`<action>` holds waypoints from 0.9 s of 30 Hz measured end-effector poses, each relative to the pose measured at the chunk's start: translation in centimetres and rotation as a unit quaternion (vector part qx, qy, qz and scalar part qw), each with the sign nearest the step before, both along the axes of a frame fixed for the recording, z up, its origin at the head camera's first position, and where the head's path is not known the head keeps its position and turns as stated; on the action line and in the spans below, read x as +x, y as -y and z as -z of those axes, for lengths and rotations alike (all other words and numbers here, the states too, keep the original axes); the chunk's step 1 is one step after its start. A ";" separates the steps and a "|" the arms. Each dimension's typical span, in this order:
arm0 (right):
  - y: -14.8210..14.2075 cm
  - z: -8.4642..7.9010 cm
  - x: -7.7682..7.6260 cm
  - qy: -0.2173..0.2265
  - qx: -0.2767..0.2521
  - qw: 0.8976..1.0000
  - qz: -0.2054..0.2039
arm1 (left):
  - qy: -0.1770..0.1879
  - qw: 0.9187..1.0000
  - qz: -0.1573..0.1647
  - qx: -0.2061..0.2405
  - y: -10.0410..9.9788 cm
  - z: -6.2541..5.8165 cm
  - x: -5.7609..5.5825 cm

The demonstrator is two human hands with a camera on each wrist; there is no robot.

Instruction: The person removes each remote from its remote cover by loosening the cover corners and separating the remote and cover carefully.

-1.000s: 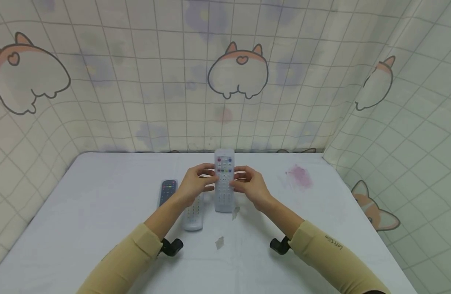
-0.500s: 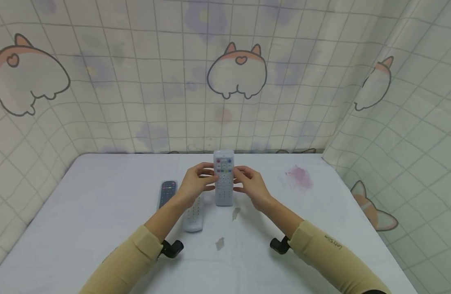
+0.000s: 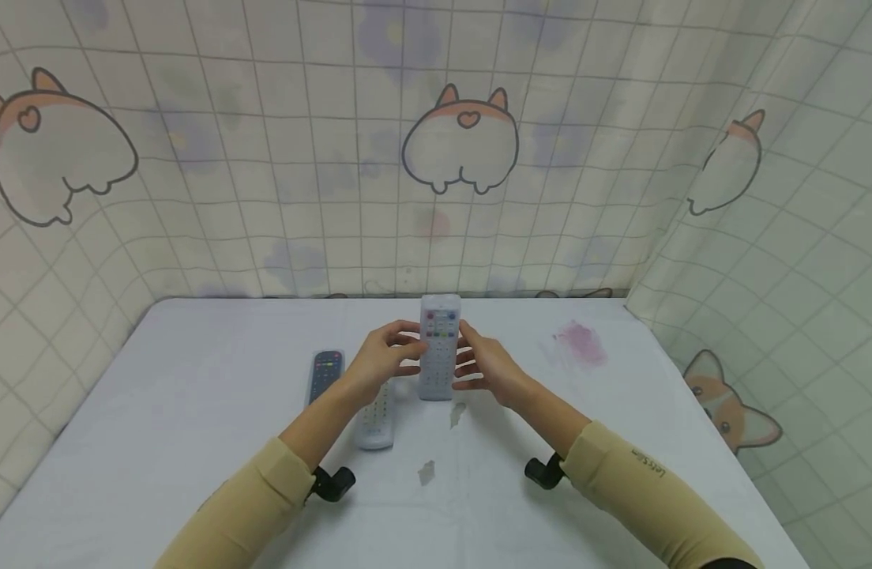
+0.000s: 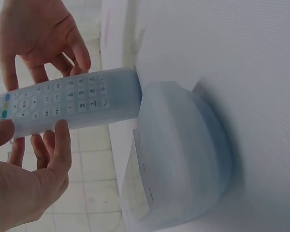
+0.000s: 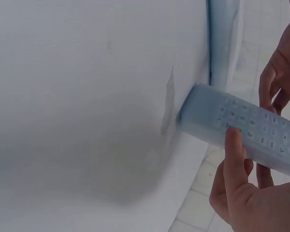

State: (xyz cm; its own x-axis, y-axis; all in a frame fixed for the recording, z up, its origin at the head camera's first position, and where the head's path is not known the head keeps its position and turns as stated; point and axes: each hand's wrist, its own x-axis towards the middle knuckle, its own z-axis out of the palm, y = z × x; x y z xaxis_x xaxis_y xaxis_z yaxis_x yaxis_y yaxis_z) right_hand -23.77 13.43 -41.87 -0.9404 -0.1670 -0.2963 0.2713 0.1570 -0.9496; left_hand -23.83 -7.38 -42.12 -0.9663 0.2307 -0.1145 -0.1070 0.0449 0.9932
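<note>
A white remote control [image 3: 438, 356] in a clear cover stands upright on one end between the two hands, its buttons facing me. My left hand [image 3: 379, 359] holds its left edge, the thumb on the front and other fingers reaching behind. At the right edge, my right hand [image 3: 496, 367] has its fingers loosely extended against or close beside the remote; exact contact is partly hidden. Left of it lie a second white remote [image 3: 375, 423] and a dark remote [image 3: 327, 371], both partly covered by the left arm. The second remote's covered end [image 4: 183, 145] looms large in the left wrist view.
The white-covered table [image 3: 216, 379] has torn patches [image 3: 426, 472] near the middle and a pink stain [image 3: 581, 342] at right. A patterned curtain [image 3: 322, 213] surrounds its back and sides. Black wrist cameras [image 3: 332, 484] hang under both forearms.
The upright remote has come down slightly and shifted a little right. My right hand's fingers have spread and moved off its front, while my left hand keeps its hold.
</note>
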 end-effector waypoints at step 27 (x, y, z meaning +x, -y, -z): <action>0.7 -0.6 -0.2 -0.020 -0.141 0.989 0.026 | 0.071 0.993 -0.034 0.083 -0.9 -0.8 0.0</action>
State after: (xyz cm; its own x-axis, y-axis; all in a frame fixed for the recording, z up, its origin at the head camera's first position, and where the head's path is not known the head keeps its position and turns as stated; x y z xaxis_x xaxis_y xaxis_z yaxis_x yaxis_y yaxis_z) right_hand -23.93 12.69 -41.31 -0.9596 -0.1899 -0.2075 0.2339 -0.1291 -0.9637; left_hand -23.85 -6.49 -41.32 -0.9570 0.1927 -0.2169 -0.2440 -0.1305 0.9609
